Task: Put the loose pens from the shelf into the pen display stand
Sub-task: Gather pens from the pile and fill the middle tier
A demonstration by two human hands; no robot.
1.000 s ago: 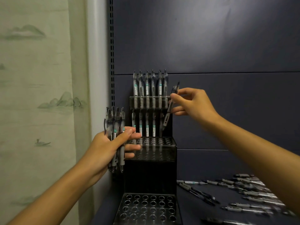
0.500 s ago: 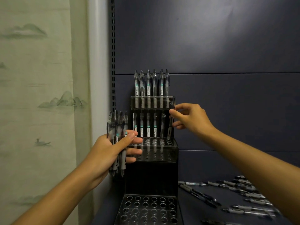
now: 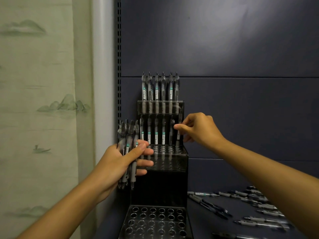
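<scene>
A pale wall hanging (image 3: 39, 104) with faint hills fills the far left. Next to it, the left hand (image 3: 119, 164) grips a bundle of pens (image 3: 126, 145) upright, fingers and thumb curled round them, just left of the stand. The black pen stand (image 3: 162, 163) rises in three steps against the dark back panel (image 3: 224, 49): the top row is full of pens, the middle row holds a line of them, the bottom step shows only holes. The right hand (image 3: 198, 130) pinches a pen (image 3: 178, 133) standing at the right end of the middle row. More loose pens (image 3: 241, 206) lie scattered on the shelf (image 3: 200, 219) at lower right.
</scene>
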